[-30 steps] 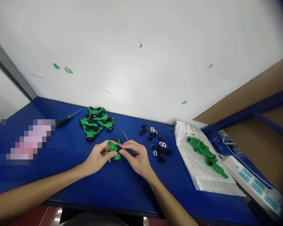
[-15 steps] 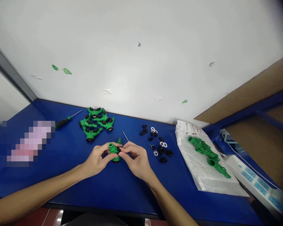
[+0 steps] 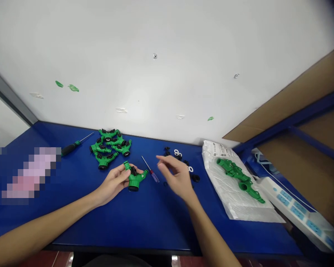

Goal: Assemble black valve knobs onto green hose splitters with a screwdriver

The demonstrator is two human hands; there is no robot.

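Note:
My left hand [image 3: 113, 186] grips a green Y-shaped hose splitter [image 3: 134, 181] by its left arm. Its black-rimmed end faces me, and a black valve lever [image 3: 133, 171] sits on the left branch. On the right branch, I see no lever. My right hand [image 3: 178, 178] hovers over the table, empty, with thumb and forefinger apart. Beneath and beyond it lie small black parts [image 3: 195, 178] and white washers [image 3: 190, 169], some hidden by the hand. Between my hands lies a thin screwdriver [image 3: 154, 176] with a red and clear handle.
Several green splitters with black levers [image 3: 102, 160] are grouped at the back left. A larger green-and-black screwdriver [image 3: 69, 148] lies further left, near a pixelated patch. On the right, green splitter bodies [image 3: 233, 170] rest on a white plastic bag [image 3: 219, 193] beside a power strip [image 3: 295, 209].
My right hand has let go of the splitter and moved right toward the small parts. The splitter has turned in my left hand, its branches now pointing away. The view has shifted slightly.

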